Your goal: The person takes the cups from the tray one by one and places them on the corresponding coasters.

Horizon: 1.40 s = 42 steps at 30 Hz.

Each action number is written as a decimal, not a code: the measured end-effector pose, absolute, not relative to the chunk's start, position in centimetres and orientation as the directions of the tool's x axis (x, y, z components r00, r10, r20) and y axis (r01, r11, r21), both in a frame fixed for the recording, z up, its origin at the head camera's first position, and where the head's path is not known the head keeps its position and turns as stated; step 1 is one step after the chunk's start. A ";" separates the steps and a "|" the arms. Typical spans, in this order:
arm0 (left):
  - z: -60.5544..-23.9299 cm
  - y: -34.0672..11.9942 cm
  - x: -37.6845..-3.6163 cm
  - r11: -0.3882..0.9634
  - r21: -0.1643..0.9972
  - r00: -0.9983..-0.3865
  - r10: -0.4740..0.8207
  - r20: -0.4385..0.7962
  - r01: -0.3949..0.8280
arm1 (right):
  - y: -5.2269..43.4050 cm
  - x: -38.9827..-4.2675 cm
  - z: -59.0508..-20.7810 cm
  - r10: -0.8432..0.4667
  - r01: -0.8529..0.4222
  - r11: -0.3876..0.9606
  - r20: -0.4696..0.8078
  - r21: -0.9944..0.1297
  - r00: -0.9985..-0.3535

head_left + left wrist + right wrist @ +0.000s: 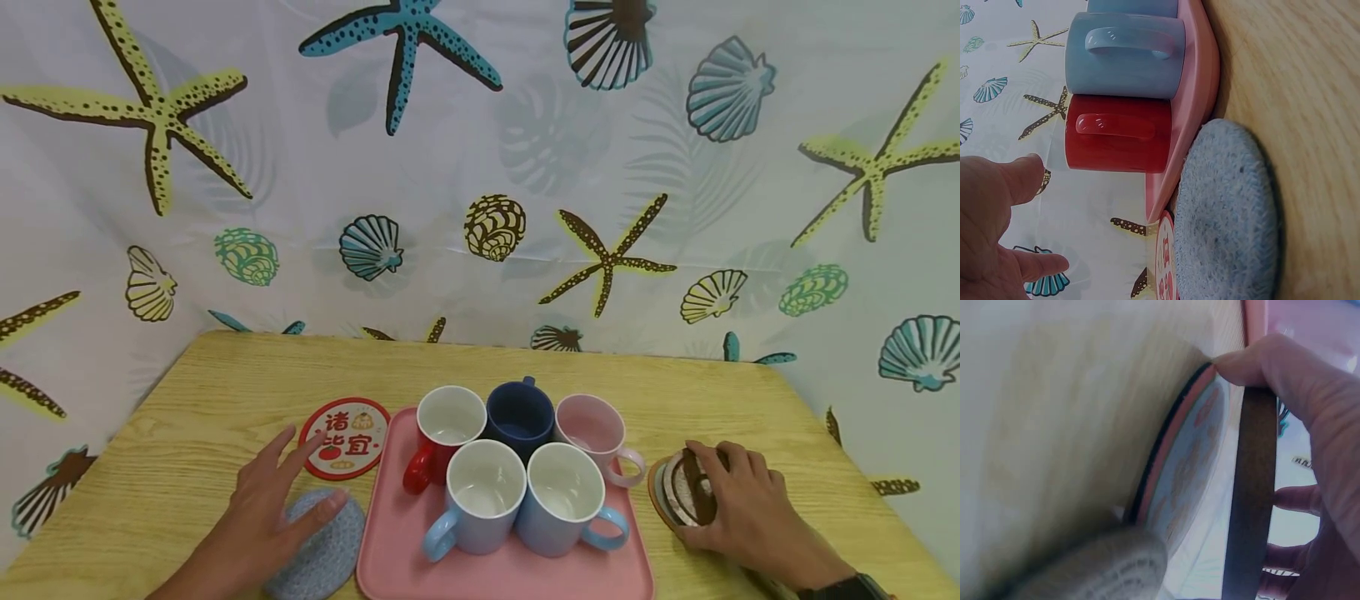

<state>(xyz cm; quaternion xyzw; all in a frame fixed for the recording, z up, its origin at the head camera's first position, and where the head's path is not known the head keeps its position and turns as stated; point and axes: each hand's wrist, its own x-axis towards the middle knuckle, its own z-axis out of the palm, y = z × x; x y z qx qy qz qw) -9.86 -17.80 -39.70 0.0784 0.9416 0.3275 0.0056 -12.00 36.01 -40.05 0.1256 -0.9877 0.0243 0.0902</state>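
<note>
Round brown-edged coaster (693,487), tilted up off a small stack of round coasters (657,493) at the right of the pink tray (390,558); right hand (738,504) grips it, fingers curled over its rim. Left hand (273,508) lies flat, fingers straight, on a round blue-grey woven coaster (330,554) left of the tray. Red-rimmed printed coaster (347,437) just beyond. Five mugs (517,471) stand on the tray.
</note>
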 end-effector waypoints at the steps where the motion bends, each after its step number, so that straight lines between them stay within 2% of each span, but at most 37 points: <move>1: -39.7 -17.8 -9.8 0.771 0.620 -0.987 0.152 0.043 0.146 | 36.2 -12.4 -40.0 -0.243 -0.250 0.968 0.180 -0.018 -0.953; 10: -40.2 -18.2 -9.6 0.760 0.630 -0.986 0.155 0.069 0.163 | 38.2 -15.1 -39.7 -0.213 -0.216 0.976 0.161 0.000 -0.964; 20: -39.9 -17.9 -9.6 0.756 0.639 -0.987 0.157 0.035 0.143 | 40.9 -17.4 -39.7 -0.089 -0.100 0.992 0.133 -0.077 -0.987; 27: -39.9 -17.8 -9.4 0.753 0.640 -0.986 0.157 0.055 0.156 | 42.2 -18.1 -39.7 -0.044 -0.052 0.997 0.125 -0.061 -0.991; 31: -39.8 -17.9 -9.3 0.750 0.643 -0.986 0.157 0.055 0.155 | 42.4 -18.1 -39.8 -0.016 -0.026 0.996 0.122 -0.082 -0.992; 35: -39.8 -17.8 -9.3 0.749 0.644 -0.985 0.164 0.049 0.157 | 41.6 -17.5 -39.8 -0.003 -0.018 0.987 0.094 -0.158 -0.996; 42: -39.6 -17.6 -9.3 0.752 0.641 -0.985 0.167 0.043 0.155 | 38.3 -14.6 -39.9 -0.130 -0.145 0.956 0.076 -0.255 -0.989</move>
